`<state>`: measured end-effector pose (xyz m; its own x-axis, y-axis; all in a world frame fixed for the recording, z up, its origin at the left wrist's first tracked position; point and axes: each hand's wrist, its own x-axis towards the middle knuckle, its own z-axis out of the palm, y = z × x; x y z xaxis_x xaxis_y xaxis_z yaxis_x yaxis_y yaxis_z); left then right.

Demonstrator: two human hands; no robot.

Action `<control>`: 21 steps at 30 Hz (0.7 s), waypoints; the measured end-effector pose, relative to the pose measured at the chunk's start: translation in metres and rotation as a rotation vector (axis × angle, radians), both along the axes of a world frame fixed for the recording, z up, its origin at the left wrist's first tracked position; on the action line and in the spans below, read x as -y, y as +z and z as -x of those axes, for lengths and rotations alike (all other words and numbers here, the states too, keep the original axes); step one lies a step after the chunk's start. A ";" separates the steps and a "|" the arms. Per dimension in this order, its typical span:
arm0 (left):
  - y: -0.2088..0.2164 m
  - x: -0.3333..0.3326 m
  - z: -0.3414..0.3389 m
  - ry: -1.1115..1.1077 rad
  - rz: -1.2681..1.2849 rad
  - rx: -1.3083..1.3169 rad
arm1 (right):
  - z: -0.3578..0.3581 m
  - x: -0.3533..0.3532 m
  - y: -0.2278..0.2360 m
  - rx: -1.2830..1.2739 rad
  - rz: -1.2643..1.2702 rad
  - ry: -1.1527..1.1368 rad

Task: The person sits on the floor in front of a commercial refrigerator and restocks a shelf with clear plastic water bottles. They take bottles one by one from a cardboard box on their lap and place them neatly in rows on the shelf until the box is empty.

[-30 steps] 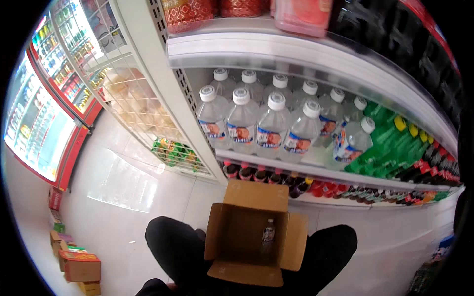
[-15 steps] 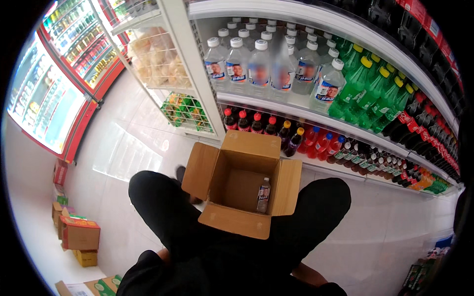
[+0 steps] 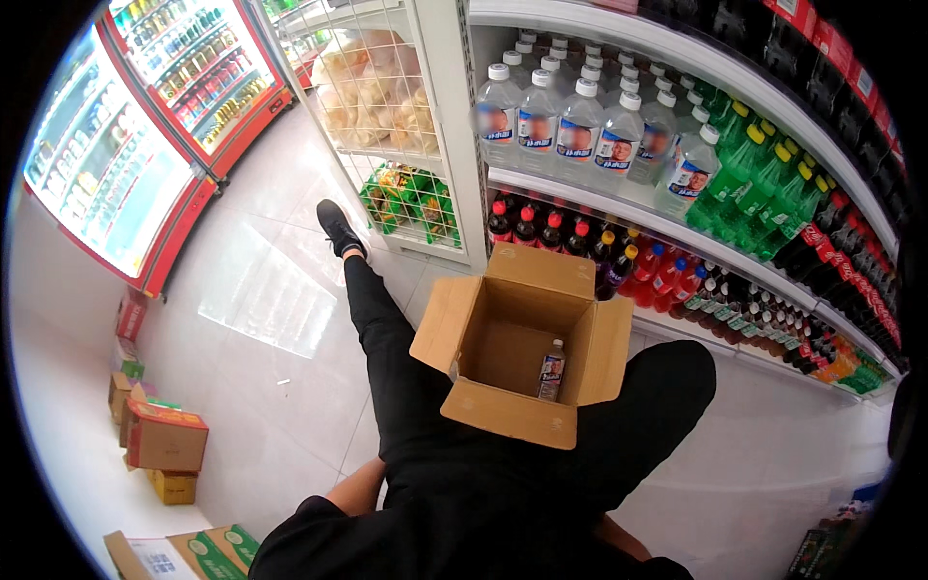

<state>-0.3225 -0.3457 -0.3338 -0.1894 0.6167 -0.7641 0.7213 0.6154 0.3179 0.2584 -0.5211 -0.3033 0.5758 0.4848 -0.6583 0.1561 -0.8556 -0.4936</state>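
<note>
An open cardboard box (image 3: 522, 421) stands between my legs, its flaps folded outward. Inside it, toward the right wall, is one clear bottle (image 3: 551, 375) with a white cap and a printed label. Of my left arm only a bare forearm (image 3: 360, 489) shows beside my thigh; the hand is hidden. A strip of my right forearm (image 3: 621, 537) appears at the lower edge, its hand hidden too. Neither arm touches the box. Ahead, a white shelf holds rows of similar white-capped clear bottles (image 3: 576, 118), beside green bottles (image 3: 742, 166) with yellow caps.
Dark bottles with red caps (image 3: 525, 228) and red drinks (image 3: 669, 275) fill the lower shelf. A wire rack (image 3: 378, 95) holds bagged goods left of it. Red-framed drink coolers (image 3: 121, 159) stand far left. Cartons (image 3: 164, 437) line the left wall.
My left leg has stretched forward to the left, the shoe now showing near the rack. The view has shifted, so box and shelves sit farther right. More of the left forearm shows.
</note>
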 end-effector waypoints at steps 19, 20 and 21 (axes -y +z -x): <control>0.073 -0.268 -0.019 0.078 -1.057 -0.113 | -0.207 0.025 0.136 0.626 -0.576 -0.558; 0.074 -0.262 -0.027 0.054 -1.070 -0.117 | -0.217 0.015 0.146 0.572 -0.622 -0.663; 0.078 -0.255 -0.033 0.033 -1.085 -0.126 | -0.225 -0.001 0.156 0.512 -0.668 -0.763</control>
